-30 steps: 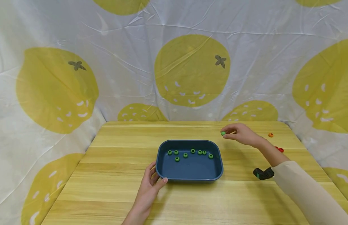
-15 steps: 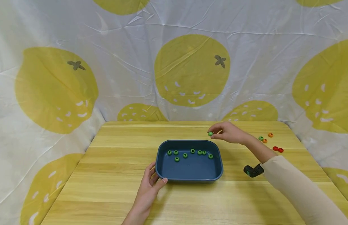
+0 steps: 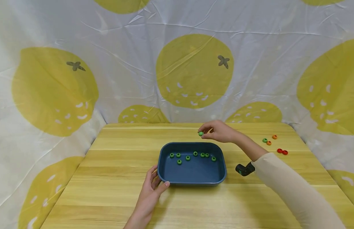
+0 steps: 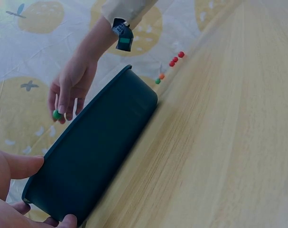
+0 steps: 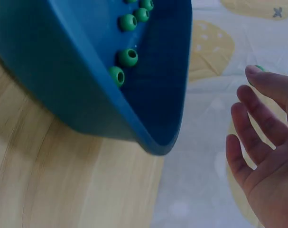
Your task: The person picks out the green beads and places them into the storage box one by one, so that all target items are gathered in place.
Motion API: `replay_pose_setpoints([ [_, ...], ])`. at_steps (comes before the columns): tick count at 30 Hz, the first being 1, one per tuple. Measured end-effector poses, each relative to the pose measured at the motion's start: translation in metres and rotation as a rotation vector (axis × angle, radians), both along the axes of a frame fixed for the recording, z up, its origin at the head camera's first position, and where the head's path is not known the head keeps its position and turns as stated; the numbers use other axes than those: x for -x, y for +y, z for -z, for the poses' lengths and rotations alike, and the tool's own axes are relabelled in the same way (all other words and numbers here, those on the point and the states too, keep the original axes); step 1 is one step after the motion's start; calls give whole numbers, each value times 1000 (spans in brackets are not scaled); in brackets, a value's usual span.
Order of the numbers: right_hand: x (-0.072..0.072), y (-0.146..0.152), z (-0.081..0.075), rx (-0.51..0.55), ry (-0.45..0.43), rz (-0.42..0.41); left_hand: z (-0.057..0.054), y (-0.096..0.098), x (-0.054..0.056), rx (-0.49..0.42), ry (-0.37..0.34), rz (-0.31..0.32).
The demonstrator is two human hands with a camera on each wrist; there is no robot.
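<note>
A dark blue rectangular tray (image 3: pixel 194 174) sits mid-table with several green beads (image 3: pixel 187 158) scattered over the back half of its floor. My left hand (image 3: pixel 149 194) grips the tray's front left corner, thumb at the rim and fingers along the outer side. In the left wrist view the tray's outer wall (image 4: pixel 98 147) fills the middle. Between thumb and fingertips, my right hand (image 3: pixel 218 131) pinches a green bead (image 3: pixel 201 134) in the air, by the tray's far rim. The right wrist view shows only a sliver of that bead (image 5: pixel 260 68) behind the thumb; the other fingers are spread.
At the table's back right lie a loose green bead (image 3: pixel 265 140), two orange beads (image 3: pixel 269 143) and red beads (image 3: pixel 282 152). A black wrist device (image 3: pixel 244 169) juts from the right sleeve. A lemon-print curtain (image 3: pixel 194 73) hangs behind the table (image 3: pixel 114 190).
My right hand has moved left with the green bead, from right of the tray to its far rim. The loose beads at right show fully now. My left hand and the tray stay put.
</note>
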State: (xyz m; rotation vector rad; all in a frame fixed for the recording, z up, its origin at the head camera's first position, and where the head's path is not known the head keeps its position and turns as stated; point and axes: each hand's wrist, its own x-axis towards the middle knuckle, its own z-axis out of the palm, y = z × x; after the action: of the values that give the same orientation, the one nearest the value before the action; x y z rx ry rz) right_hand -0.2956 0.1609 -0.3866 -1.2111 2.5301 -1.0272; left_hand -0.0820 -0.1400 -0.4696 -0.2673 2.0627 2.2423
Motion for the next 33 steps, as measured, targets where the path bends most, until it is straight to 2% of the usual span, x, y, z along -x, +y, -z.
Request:
replay_pose_setpoints([
  [15, 0, -42, 6, -31, -15, -106, 0, -1, 0, -24, -1, -4],
  [27, -1, -58, 5, -6, -12, -139, 1, 0, 2, -26, 6, -6],
  [33, -2, -58, 5, -3, -32, -128, 0, -1, 2, -29, 10, -5],
])
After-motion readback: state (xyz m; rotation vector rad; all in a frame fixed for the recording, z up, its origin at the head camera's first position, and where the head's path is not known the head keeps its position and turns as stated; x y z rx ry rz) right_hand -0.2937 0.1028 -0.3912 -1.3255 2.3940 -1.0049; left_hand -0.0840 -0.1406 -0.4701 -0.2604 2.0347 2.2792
